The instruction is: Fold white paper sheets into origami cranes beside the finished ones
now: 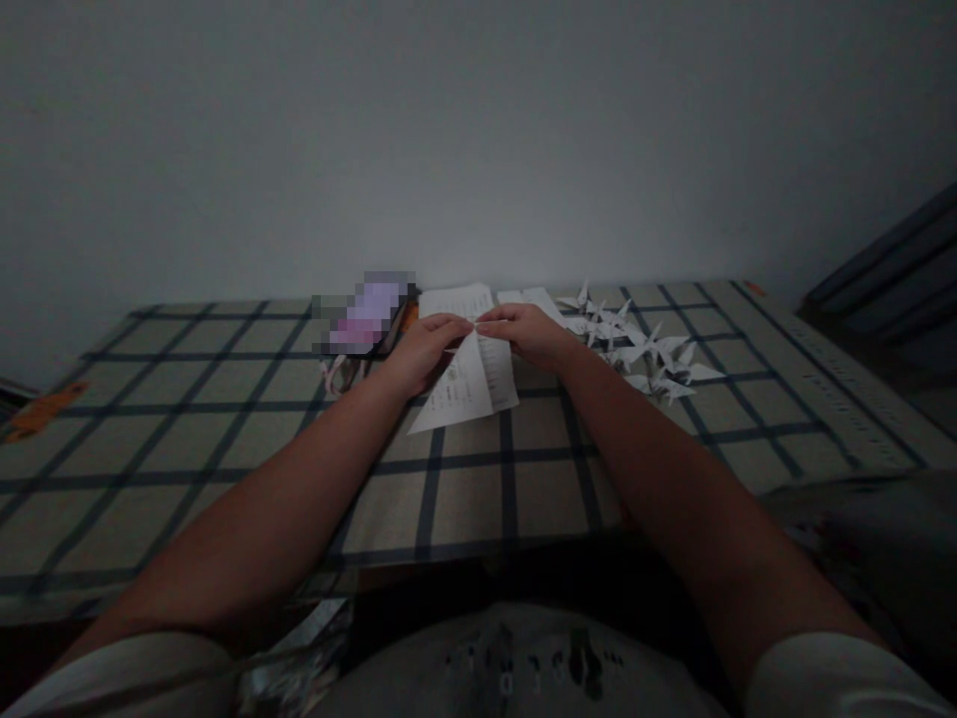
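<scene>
A folded, triangular piece of printed white paper (458, 391) lies on the checked cloth (224, 439). My left hand (425, 349) and my right hand (527, 334) meet at its top point, fingertips pinched together on the paper's tip. Under and behind it lie flat printed sheets (458, 299). To the right of my right hand sits a cluster of several small folded white paper cranes (643, 349).
A blurred purple and dark object (366, 314) sits just left of my left hand, with a thin pink cord (334, 377) beside it. An orange patch (41, 411) lies at the far left. A plain wall rises behind; dark furniture (889, 289) stands at the right.
</scene>
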Demonstrator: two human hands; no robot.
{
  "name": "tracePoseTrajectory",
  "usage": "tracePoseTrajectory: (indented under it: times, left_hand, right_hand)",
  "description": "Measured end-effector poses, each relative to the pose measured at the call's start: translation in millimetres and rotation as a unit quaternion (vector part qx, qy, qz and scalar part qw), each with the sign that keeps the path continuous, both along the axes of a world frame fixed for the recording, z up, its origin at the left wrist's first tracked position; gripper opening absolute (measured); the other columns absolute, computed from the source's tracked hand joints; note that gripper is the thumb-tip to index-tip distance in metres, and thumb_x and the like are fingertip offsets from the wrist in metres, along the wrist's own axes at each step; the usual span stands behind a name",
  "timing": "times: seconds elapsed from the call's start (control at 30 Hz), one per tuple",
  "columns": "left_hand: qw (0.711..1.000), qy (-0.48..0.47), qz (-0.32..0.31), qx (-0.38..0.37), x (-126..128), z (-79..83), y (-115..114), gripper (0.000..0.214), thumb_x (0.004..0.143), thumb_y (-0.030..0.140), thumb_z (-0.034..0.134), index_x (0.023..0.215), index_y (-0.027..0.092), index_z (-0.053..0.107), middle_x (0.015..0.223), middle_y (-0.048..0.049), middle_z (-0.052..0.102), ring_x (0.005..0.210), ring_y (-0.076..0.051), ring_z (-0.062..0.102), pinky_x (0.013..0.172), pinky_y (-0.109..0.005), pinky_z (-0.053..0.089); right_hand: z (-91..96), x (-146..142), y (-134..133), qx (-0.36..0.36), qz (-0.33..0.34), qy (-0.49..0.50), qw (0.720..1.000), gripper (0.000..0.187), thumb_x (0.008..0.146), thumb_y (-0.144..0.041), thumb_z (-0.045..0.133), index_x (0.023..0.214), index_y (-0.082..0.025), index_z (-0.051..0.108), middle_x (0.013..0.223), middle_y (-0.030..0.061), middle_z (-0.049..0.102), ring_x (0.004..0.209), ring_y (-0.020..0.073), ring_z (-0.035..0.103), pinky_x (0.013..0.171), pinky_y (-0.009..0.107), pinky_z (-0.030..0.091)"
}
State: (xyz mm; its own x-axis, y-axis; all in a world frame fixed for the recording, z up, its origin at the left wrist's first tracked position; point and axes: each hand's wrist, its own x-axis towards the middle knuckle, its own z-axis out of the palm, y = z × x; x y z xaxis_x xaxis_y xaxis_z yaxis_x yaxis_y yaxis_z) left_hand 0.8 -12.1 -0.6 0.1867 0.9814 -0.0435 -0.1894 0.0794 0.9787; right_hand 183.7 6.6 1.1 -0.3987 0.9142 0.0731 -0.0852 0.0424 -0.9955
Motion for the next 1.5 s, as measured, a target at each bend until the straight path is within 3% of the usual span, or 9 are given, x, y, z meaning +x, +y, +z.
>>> tracePoseTrajectory:
  times: [0.37,0.6,0.83,1.03,1.17,1.37,1.5]
  left_hand:
    - [0.999,0.028,0.033,0.002,1.1,-1.3,-0.4,0.021,0.059,0.033,0.079,0.068,0.018,0.067,0.064,-0.0015,0.064,0.056,-0.015,0.059,0.055,-0.027,0.045]
    - [0.999,0.021,0.036,0.011,-0.3,-2.4,1.6,0.028,0.062,0.039,0.083,0.076,0.018,0.071,0.070,-0.0028,0.069,0.059,-0.016,0.062,0.055,-0.028,0.046]
    - [0.999,0.024,0.023,0.012,0.1,-2.3,0.6,0.025,0.060,0.035,0.083,0.073,0.018,0.070,0.065,-0.0006,0.067,0.055,-0.015,0.060,0.053,-0.027,0.046]
    - [0.999,0.031,0.037,0.004,0.5,-0.3,-0.4,0.023,0.059,0.033,0.081,0.070,0.018,0.069,0.065,-0.0015,0.067,0.057,-0.016,0.061,0.055,-0.028,0.047]
    - [0.999,0.014,0.031,-0.005,0.6,-0.1,-0.7,0.021,0.060,0.031,0.081,0.069,0.017,0.069,0.065,-0.0015,0.067,0.056,-0.015,0.060,0.054,-0.027,0.047]
    - [0.999,0.008,0.048,0.009,0.5,-0.6,0.2,0.025,0.060,0.035,0.082,0.074,0.017,0.072,0.070,-0.0020,0.070,0.059,-0.015,0.062,0.056,-0.027,0.049]
    - [0.999,0.013,0.039,0.000,0.0,-0.7,0.3,0.026,0.060,0.035,0.083,0.073,0.016,0.072,0.067,-0.0031,0.070,0.058,-0.016,0.061,0.056,-0.028,0.049]
  right_hand:
    - [2.3,-0.1,0.8,0.171,-0.068,-0.132,0.974,0.017,0.074,-0.032,0.074,0.081,-0.017,0.074,0.085,0.0037,0.074,0.086,0.0179,0.065,0.086,0.033,0.050]
    - [-4.0,0.7,3.6,0.060,-0.049,-0.057,0.995,0.028,0.071,-0.034,0.079,0.091,-0.015,0.076,0.094,0.0079,0.076,0.081,0.0167,0.066,0.076,0.031,0.052]
    - [-4.8,3.5,5.2,0.075,-0.052,-0.077,0.993,0.026,0.073,-0.037,0.078,0.089,-0.016,0.076,0.091,0.0063,0.076,0.080,0.0164,0.065,0.073,0.029,0.050]
    - [1.9,1.9,-0.2,0.188,-0.105,-0.180,0.960,0.022,0.075,-0.037,0.075,0.082,-0.016,0.075,0.079,0.0040,0.073,0.073,0.0162,0.060,0.072,0.030,0.046]
    - [2.1,-0.4,-1.6,0.260,-0.120,-0.175,0.942,0.021,0.077,-0.036,0.071,0.083,-0.016,0.075,0.086,0.0051,0.074,0.080,0.0173,0.062,0.077,0.031,0.047]
    - [-4.3,2.5,4.4,0.132,-0.071,-0.102,0.983,0.030,0.072,-0.040,0.077,0.091,-0.016,0.074,0.096,0.0064,0.075,0.084,0.0185,0.065,0.077,0.031,0.051]
    - [-5.3,4.1,5.7,0.091,-0.066,-0.091,0.989,0.024,0.072,-0.037,0.078,0.084,-0.016,0.074,0.089,0.0054,0.075,0.078,0.0176,0.063,0.072,0.031,0.050]
